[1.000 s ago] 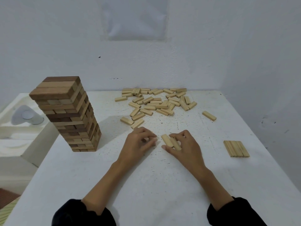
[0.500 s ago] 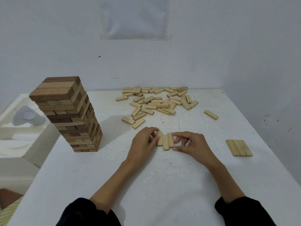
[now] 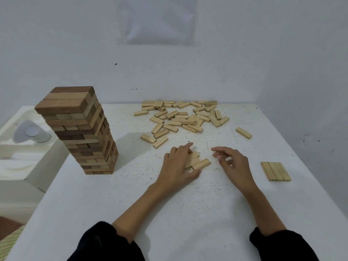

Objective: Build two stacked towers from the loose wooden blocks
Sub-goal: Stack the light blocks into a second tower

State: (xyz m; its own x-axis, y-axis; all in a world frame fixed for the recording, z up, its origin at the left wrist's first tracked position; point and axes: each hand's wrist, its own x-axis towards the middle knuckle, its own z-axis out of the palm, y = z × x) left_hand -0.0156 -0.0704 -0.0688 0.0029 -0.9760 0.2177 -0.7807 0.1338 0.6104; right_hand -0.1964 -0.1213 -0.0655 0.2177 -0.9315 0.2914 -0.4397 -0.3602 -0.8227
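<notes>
Far left of the frame: tall tower (image 3: 79, 132) of dark and pale blocks, upright on the white desk (image 3: 188, 213), apparently finished. Left of centre: left hand (image 3: 178, 166), laid over a small bundle of blocks (image 3: 201, 163) and gripping it, fingers across the top, thumb tucked against the near side. Looks like three blocks side by side, though partly hidden under the fingers. Long axis of the bundle running from lower left to upper right. Above, at upper centre: loose pile (image 3: 180, 119) of pale blocks, well apart from both hands. Just right of the bundle, not touching it: right hand (image 3: 234, 164), fingers loosely curled, holding nothing. Further right, near the desk edge: flat row of blocks (image 3: 275, 171), lying side by side, long axis nearly up and down the frame, probably the base of the second tower. Judged from this: bundle to go rightwards, past the right hand, onto that row. Nearer to the row by far the right hand, yet bundle held in the left. Probably needs turning so as to lie crosswise on the row
</notes>
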